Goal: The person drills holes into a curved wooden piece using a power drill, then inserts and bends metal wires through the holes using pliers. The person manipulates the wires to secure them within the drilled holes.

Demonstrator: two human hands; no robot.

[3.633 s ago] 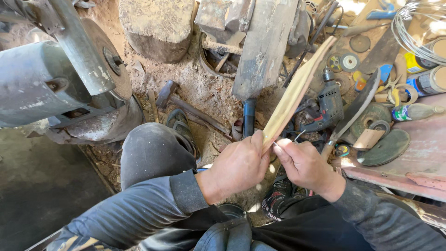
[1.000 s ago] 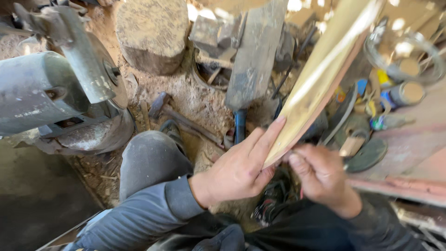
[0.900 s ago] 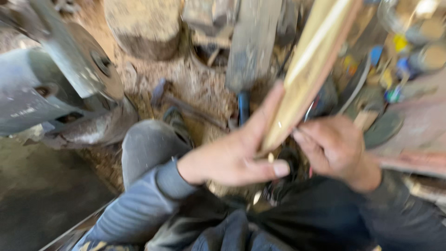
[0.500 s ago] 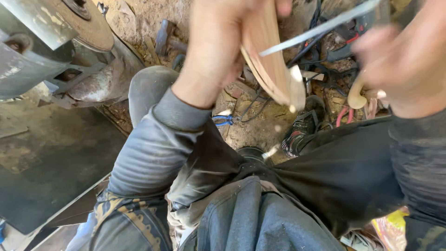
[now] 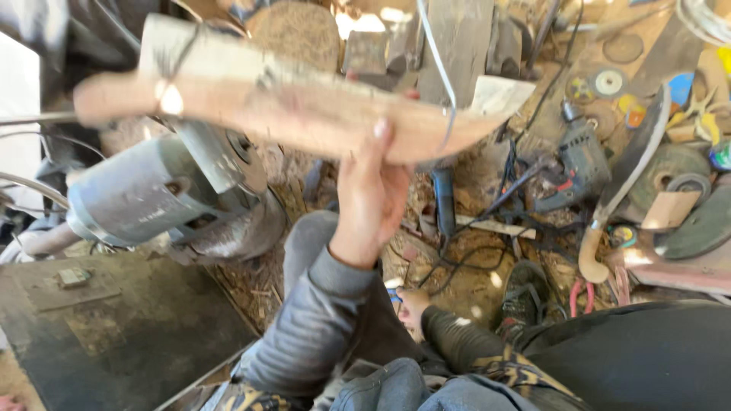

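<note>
While the long, curved, pale-brown piece of carved wood (image 5: pixel 304 106) is being held up crosswise near the camera, the left hand (image 5: pixel 373 194) is gripping it from below — fingers wrapped up over its lower edge near the middle, closed firmly on it.

Item, right hand (image 5: pixel 412 307): lying low beside the lap, near a small blue object; whether it is open or closed I cannot tell, since it is small and partly hidden by the grey sleeve (image 5: pixel 320 327).

Item, surroundings: a grey cylindrical electric motor with a grinding wheel (image 5: pixel 160 198) is sitting to the left, just below the wood's left end. A dark power drill with red trim (image 5: pixel 579 164) is lying on the sawdust-strewn ground (image 5: pixel 464 281) among black cables. A long curved metal blade with a pale handle (image 5: pixel 620 190) is resting to the right, well apart from the left hand, beside dark abrasive discs (image 5: pixel 689 198). A round wooden stump (image 5: pixel 293 30) is standing behind.

Risk, as a judgement: the wood is balancing on one hand only, so a loose grip could be letting either end tip down — the left end toward the grinding wheel, the right toward the drill and cables. The blurred view suggests quick motion, which could be adding to that.
</note>
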